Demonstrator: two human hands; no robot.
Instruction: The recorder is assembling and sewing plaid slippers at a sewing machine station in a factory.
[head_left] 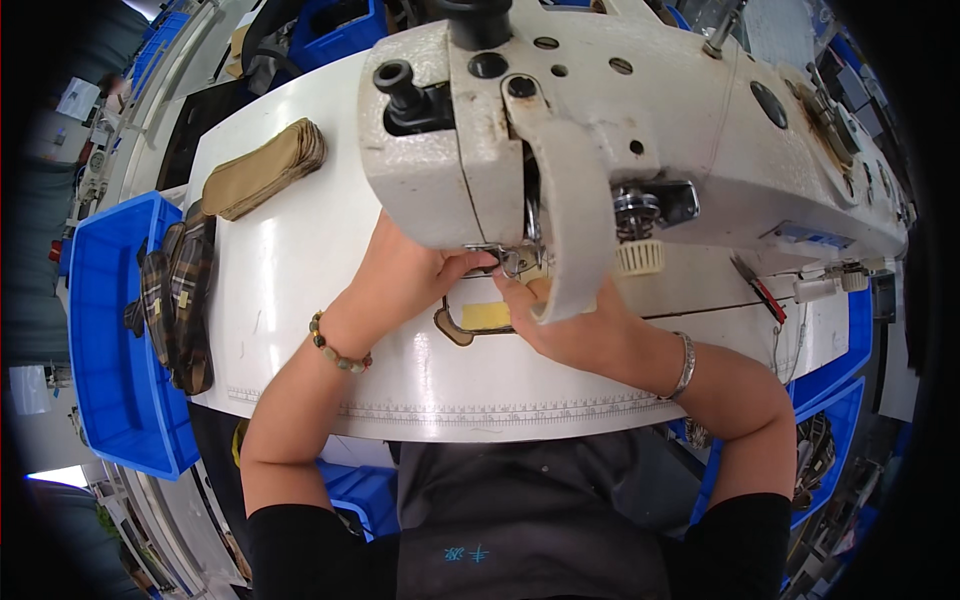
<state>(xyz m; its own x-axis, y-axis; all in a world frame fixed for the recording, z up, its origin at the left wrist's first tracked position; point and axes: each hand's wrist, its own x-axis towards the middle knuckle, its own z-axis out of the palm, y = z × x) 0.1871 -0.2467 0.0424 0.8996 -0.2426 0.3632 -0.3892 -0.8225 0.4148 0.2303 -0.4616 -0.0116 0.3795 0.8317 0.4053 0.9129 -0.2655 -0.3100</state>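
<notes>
At the needle of a white sewing machine (440, 180), both hands come together near the metal presser foot (512, 262). My left hand (405, 272) reaches in from the left; its thumb is bent in against a small dark thing, with the other fingers hidden under the machine head. My right hand (570, 315) is closed beside the foot, thumb toward the needle, partly covered by a white curved strap (580, 200). What the fingers grip is too small to name. Just below lies a brown-edged piece (456, 331), by a yellow patch (487, 316) on the machine bed.
A stack of brown fabric pieces (265, 170) lies on the white table (290, 340) at the far left. Plaid fabric pieces (180, 300) hang over the edge of a blue bin (100, 330). Red-handled snips (760, 288) rest to the right. A printed ruler runs along the front edge.
</notes>
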